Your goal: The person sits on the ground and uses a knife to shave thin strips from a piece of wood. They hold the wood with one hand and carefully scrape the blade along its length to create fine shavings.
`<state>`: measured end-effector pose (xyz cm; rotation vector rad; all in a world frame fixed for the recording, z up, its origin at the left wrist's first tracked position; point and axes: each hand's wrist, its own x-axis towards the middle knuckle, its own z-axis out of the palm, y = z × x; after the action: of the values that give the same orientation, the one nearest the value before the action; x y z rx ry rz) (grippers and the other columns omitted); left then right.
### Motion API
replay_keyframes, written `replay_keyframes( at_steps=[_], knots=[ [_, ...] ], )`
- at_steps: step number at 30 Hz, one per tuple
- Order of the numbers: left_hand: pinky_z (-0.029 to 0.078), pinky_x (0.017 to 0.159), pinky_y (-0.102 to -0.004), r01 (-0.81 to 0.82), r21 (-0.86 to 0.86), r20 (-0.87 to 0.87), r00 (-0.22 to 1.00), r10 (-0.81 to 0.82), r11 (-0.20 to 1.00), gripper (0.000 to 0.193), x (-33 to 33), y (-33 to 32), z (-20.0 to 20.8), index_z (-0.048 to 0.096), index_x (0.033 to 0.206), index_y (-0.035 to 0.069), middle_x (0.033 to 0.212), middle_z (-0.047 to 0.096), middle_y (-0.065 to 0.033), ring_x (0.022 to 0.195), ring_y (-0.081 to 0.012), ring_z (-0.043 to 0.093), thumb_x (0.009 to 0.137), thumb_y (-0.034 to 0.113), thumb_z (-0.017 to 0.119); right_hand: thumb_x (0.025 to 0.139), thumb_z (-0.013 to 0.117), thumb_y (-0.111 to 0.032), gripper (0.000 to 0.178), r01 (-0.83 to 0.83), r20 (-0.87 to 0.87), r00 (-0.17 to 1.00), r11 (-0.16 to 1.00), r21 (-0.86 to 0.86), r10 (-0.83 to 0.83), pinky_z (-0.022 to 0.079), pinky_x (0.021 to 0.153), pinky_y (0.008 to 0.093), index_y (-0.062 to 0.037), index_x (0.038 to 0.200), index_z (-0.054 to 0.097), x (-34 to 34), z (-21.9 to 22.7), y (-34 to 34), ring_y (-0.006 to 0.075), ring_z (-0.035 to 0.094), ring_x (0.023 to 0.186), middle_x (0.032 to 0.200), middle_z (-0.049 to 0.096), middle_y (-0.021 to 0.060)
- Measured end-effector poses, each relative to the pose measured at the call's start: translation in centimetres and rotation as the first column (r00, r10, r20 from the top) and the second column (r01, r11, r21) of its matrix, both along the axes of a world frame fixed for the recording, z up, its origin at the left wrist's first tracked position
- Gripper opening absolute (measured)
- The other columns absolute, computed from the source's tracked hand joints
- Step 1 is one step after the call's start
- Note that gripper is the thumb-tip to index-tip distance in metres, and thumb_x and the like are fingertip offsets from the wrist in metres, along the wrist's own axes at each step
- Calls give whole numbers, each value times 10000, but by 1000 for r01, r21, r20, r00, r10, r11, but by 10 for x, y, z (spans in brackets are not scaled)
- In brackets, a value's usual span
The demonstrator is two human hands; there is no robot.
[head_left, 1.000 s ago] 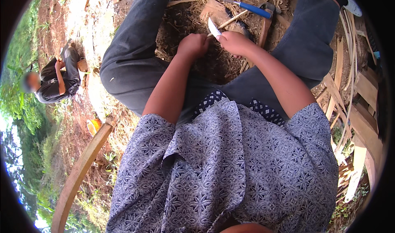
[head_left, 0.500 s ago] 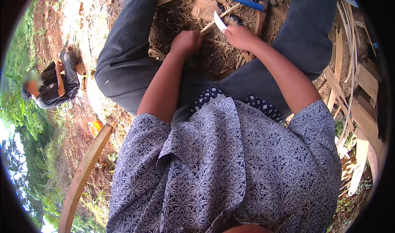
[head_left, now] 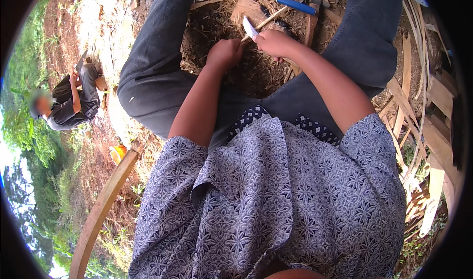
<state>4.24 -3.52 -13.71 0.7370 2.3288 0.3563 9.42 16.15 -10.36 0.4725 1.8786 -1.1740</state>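
My left hand (head_left: 225, 53) is closed around the near end of a thin pale wooden stick (head_left: 272, 17), which slants away to the upper right between my legs. In my right hand (head_left: 274, 43) is a knife, its handle hidden by the fingers. The bright curved knife blade (head_left: 249, 27) points up and left and lies across the stick, close to my left fist. Beyond the hands, a flat wooden block (head_left: 246, 9) sits on the ground, with the stick passing over its right side.
A blue-handled tool (head_left: 295, 5) with a long thin blade lies beyond the block, among wood shavings (head_left: 221, 8). Split wood pieces (head_left: 436, 131) pile up at the right. A curved timber (head_left: 103, 210) rises at the left, and another person (head_left: 74, 99) sits farther off.
My right hand and the knife have moved left and slightly toward me along the stick, nearer to my left fist. The left hand has barely shifted.
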Motion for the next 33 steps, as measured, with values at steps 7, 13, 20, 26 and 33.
replay_keyframes(
  at_steps=[7, 13, 20, 26, 33],
  knots=[
    [530, 755, -526, -36, 16, 36, 999, 35, 999, 343, -2, 1, 4, 708, 874, 87, 810, 693, -200, 802, -405, 672, 967, 376, 549, 1023, 393, -388, 468, 2, 57, 998, 1000, 28, -4, 552, 471, 381, 24, 1049, 613, 25, 12, 21, 224, 628, 493, 693, 632, 126],
    [528, 764, -523, -16, 67, 14, 1000, 15, 998, 326, -2, -1, 5, 706, 875, 81, 806, 691, -202, 800, -410, 670, 959, 358, 557, 1030, 389, -354, 432, -66, 8, 998, 995, 78, 66, 547, 478, 379, 19, 1009, 605, 24, 16, 17, 227, 621, 485, 686, 632, 126],
    [528, 759, -528, 4, 65, -7, 1000, -4, 998, 320, -2, -2, -3, 704, 862, 73, 824, 691, -208, 808, -414, 668, 955, 343, 560, 1038, 371, -344, 428, -137, -35, 990, 986, 94, 140, 546, 482, 376, 9, 995, 610, 10, -2, 2, 233, 625, 489, 657, 626, 122],
    [529, 753, -530, 15, 98, -40, 999, -11, 995, 314, 0, -5, -8, 706, 857, 78, 819, 692, -206, 797, -411, 670, 949, 347, 572, 1035, 370, -352, 435, -67, -24, 997, 997, 49, 69, 542, 475, 368, 8, 1003, 612, 7, 9, -5, 226, 621, 482, 638, 612, 111],
    [530, 758, -525, -62, 39, 43, 997, 60, 997, 314, -1, 1, 3, 708, 855, 81, 820, 693, -203, 810, -407, 670, 950, 348, 574, 1031, 380, -348, 423, -95, -10, 995, 991, 97, 96, 524, 462, 376, 2, 1006, 616, 24, 22, 25, 217, 625, 495, 636, 609, 114]
  ],
)
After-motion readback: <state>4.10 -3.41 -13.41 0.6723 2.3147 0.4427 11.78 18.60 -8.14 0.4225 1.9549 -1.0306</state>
